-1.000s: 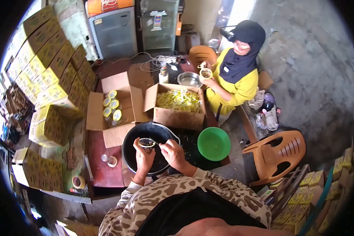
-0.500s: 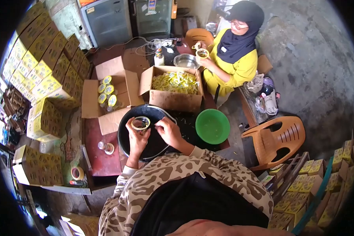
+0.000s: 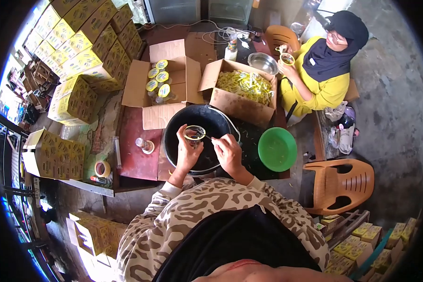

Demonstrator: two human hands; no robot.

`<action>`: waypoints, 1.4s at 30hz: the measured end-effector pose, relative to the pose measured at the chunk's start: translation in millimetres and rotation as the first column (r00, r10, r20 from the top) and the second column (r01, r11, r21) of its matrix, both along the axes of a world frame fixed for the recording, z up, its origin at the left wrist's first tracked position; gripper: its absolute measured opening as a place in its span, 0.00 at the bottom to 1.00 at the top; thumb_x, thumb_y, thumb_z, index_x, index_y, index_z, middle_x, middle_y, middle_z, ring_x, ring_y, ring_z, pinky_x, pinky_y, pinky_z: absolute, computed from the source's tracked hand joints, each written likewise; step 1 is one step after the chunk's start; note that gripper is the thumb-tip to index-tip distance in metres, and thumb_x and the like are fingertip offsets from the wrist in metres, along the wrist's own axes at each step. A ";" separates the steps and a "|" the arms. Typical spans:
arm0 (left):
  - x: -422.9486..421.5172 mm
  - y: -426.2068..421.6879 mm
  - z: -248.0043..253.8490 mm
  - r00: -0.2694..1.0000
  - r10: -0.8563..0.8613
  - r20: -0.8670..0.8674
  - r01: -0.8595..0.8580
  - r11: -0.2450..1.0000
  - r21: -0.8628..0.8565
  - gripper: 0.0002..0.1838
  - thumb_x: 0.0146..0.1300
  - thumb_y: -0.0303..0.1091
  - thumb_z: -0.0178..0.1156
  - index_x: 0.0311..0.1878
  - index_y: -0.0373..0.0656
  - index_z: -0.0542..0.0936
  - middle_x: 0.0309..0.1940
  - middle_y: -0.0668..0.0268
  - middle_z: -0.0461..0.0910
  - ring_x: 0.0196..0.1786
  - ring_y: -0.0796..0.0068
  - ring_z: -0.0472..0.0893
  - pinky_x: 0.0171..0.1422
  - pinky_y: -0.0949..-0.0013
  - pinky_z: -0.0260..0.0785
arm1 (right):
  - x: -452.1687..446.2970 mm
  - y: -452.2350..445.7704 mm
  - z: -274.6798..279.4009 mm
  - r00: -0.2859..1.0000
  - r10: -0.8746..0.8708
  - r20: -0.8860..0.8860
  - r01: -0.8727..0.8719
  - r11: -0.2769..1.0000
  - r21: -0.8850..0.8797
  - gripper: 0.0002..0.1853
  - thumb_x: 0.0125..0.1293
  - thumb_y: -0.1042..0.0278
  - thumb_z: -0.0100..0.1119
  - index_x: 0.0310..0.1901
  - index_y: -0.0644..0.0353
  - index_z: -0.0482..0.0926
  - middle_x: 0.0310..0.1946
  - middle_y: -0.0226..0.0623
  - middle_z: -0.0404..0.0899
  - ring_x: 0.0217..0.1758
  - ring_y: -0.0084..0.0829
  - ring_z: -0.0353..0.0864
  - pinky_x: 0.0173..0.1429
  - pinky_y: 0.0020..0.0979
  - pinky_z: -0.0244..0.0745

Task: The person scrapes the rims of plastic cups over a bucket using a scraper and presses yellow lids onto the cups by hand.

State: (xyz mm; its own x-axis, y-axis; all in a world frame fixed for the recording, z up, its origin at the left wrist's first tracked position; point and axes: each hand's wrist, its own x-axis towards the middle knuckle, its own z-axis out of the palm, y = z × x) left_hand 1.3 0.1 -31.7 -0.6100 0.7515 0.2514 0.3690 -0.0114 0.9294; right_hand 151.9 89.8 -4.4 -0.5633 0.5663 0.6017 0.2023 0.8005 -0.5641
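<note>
My left hand [image 3: 188, 154] is wrapped round a clear plastic cup [image 3: 194, 134] with a yellow rim and holds it over a black bucket [image 3: 171, 141]. Close by on the right, my right hand [image 3: 229, 152] is closed in a pinch. A thin dark tool [image 3: 208, 137] sticks out of its fingers towards the cup's rim; its kind is too small to tell. Behind the bucket stands a cardboard box [image 3: 243, 107] heaped with yellow strips [image 3: 242, 84]. Several cups with yellow lids [image 3: 162, 76] stand in an open carton [image 3: 192, 77] at the back left.
A green basin [image 3: 277, 149] is right of the bucket. Left of it a small clear cup [image 3: 144, 145] lies on the red table. Tape [image 3: 102, 168] and stacked yellow cartons [image 3: 80, 42] are further left. A co-worker [image 3: 322, 70] holds another cup. An orange chair [image 3: 345, 185] is at right.
My view has turned, so the scene sits further right. The thin tool in my right hand now reaches the rim of the cup. My left hand keeps its hold.
</note>
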 end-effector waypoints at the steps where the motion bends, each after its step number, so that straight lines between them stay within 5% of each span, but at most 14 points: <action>1: 0.4 -1.1 -1.0 0.998 0.022 -0.051 -0.022 1.000 -0.005 0.47 0.52 0.20 0.68 0.74 0.37 0.54 0.50 0.53 0.75 0.51 0.60 0.79 0.59 0.60 0.73 | 0.8 -0.6 -0.8 1.000 0.011 0.002 -0.011 1.000 -0.007 0.11 0.58 0.78 0.67 0.44 0.59 0.84 0.32 0.36 0.73 0.37 0.38 0.78 0.40 0.39 0.74; 8: -3.7 -8.0 2.2 0.884 0.150 -0.443 -0.213 0.973 -0.095 0.46 0.46 0.21 0.68 0.73 0.38 0.60 0.49 0.54 0.75 0.54 0.53 0.77 0.64 0.55 0.68 | 4.3 -12.6 13.4 0.998 0.057 0.005 -0.057 0.998 0.025 0.12 0.58 0.78 0.67 0.45 0.58 0.84 0.32 0.35 0.73 0.37 0.38 0.78 0.41 0.38 0.75; 18: 3.0 -11.9 10.5 0.867 0.122 -0.484 -0.228 0.959 -0.167 0.46 0.45 0.25 0.69 0.72 0.39 0.63 0.55 0.52 0.73 0.59 0.48 0.74 0.62 0.51 0.67 | 6.1 -17.7 9.0 0.993 0.014 0.119 -0.024 0.996 0.084 0.12 0.59 0.76 0.67 0.46 0.57 0.84 0.31 0.34 0.71 0.36 0.36 0.77 0.39 0.38 0.74; 28: 15.7 -10.9 5.7 0.936 0.064 -0.346 -0.113 0.986 -0.124 0.41 0.47 0.23 0.68 0.68 0.38 0.65 0.52 0.48 0.75 0.53 0.46 0.80 0.58 0.56 0.75 | 1.6 -9.6 -4.8 0.982 -0.065 0.177 0.047 0.993 0.104 0.12 0.58 0.77 0.65 0.44 0.56 0.84 0.31 0.36 0.72 0.36 0.38 0.77 0.40 0.40 0.74; 32: 9.3 -8.2 -4.5 0.982 0.032 -0.187 -0.050 0.995 -0.090 0.39 0.50 0.23 0.66 0.68 0.38 0.64 0.48 0.51 0.77 0.49 0.53 0.82 0.55 0.58 0.76 | 3.1 -6.9 2.2 0.994 -0.055 0.090 0.058 0.998 -0.032 0.09 0.59 0.77 0.67 0.42 0.56 0.84 0.31 0.35 0.73 0.35 0.38 0.78 0.37 0.39 0.74; 42: 13.9 -3.6 6.1 0.990 -0.115 0.086 0.118 0.993 -0.025 0.39 0.52 0.21 0.66 0.69 0.37 0.62 0.43 0.61 0.77 0.41 0.72 0.81 0.48 0.69 0.76 | 3.8 4.4 2.9 0.992 -0.093 0.080 0.087 0.994 0.071 0.11 0.57 0.79 0.67 0.41 0.56 0.84 0.30 0.36 0.73 0.34 0.40 0.78 0.37 0.39 0.75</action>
